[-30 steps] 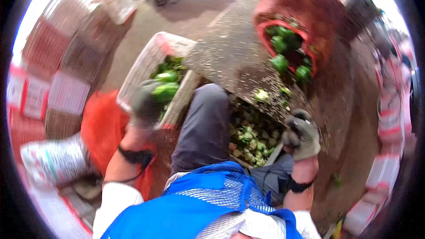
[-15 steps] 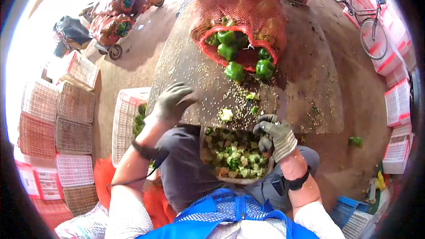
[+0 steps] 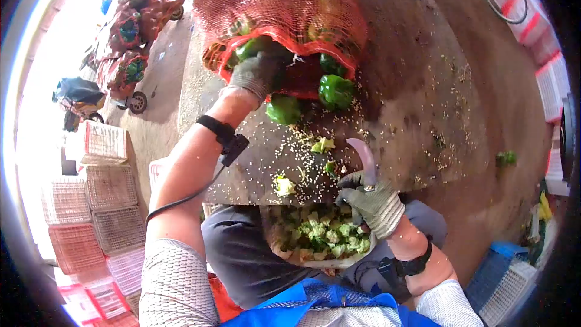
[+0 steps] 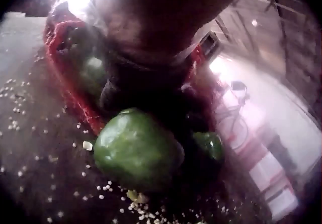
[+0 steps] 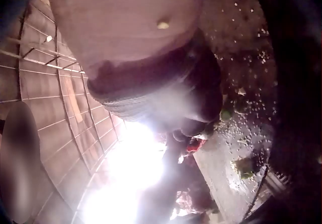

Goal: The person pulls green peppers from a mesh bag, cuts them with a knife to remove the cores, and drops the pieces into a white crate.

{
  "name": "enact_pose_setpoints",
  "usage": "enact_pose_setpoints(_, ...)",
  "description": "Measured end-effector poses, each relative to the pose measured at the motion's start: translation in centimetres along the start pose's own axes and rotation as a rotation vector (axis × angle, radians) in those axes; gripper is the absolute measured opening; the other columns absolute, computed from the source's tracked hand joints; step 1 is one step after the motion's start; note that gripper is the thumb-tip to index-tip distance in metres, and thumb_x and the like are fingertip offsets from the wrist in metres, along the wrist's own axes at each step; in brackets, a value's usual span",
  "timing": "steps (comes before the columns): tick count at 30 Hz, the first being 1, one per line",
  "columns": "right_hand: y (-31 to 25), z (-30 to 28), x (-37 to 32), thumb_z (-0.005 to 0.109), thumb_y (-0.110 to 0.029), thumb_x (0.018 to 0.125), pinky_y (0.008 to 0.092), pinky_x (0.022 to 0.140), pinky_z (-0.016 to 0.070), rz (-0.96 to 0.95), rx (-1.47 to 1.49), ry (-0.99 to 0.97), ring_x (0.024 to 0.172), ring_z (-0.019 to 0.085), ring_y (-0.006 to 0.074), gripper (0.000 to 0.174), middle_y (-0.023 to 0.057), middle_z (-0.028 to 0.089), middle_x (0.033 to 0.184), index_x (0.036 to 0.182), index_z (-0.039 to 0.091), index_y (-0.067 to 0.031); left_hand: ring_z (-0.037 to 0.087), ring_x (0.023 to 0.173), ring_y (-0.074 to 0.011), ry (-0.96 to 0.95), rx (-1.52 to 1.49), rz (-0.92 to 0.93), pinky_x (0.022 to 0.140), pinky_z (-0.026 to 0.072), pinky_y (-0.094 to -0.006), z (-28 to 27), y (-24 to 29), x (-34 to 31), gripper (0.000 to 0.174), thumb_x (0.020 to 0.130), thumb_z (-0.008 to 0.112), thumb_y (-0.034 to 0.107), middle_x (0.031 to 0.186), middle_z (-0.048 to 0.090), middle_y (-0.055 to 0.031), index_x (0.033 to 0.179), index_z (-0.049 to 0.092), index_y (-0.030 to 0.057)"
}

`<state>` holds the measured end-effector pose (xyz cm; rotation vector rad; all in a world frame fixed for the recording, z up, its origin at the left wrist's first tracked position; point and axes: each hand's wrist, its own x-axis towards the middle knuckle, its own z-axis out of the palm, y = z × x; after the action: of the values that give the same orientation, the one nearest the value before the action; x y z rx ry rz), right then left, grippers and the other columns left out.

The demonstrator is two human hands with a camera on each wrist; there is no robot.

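Observation:
My gloved left hand (image 3: 260,74) reaches into the mouth of a red mesh bag (image 3: 284,6), beside a green pepper (image 3: 254,47); its fingertips are hidden. Two more peppers, one on the left (image 3: 284,109) and one on the right (image 3: 336,92), lie at the bag's opening. In the left wrist view a large pepper (image 4: 136,151) sits just below the dark glove (image 4: 146,85). My gloved right hand (image 3: 375,201) grips a small curved knife (image 3: 364,158), its blade pointing up and away. The right wrist view shows that glove (image 5: 171,96) from behind, the blade not discernible.
Seeds and green scraps (image 3: 284,186) are scattered over the board (image 3: 417,103). Below its near edge, between the knees, a container (image 3: 333,263) holds pepper cores. Crates (image 3: 109,185) are stacked at the left; a blue crate (image 3: 493,275) stands at the lower right.
My left hand has moved from the crate at the left, across the board, up into the bag's mouth. The knife in my right hand now shows clearly. The view has turned and come nearer the bag.

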<state>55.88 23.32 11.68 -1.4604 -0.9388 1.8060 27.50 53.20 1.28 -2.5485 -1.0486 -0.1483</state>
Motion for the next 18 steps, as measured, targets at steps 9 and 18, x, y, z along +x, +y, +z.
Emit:
enact_pose_setpoints(9, 0.8, -1.2, -2.0, 0.064, -0.015, 0.084, 0.0331, 0.070, 0.0544, -0.069, -0.282, 0.018, 0.074, 0.068, 0.0186, 0.024, 0.0115, 0.071, 0.084, 0.106, 0.068, -0.0058, 0.050, 0.125, -0.0340, -0.242, -0.076, 0.120, 0.102, 0.0442, -0.0440, -7.5, 1.2, -2.7, 0.046, 0.081, 0.069, 0.026, 0.130, 0.057, -0.0122, 0.126, 0.061, 0.0181)
enact_pose_setpoints(18, -0.4, -0.4, -1.6, 0.062, -0.014, 0.083, 0.0405, 0.077, 0.0547, -0.179, -0.508, 0.035, 0.084, 0.069, 0.0285, 0.044, 0.0157, 0.070, 0.088, 0.127, 0.060, -0.0144, 0.062, 0.092, -0.0223, -0.216, -1.775, -0.704, 0.078, 0.0543, -0.0364, -2.2, 1.0, -7.0, 0.035, 0.091, 0.064, 0.023, 0.112, 0.063, -0.0099, 0.122, 0.054, 0.0111)
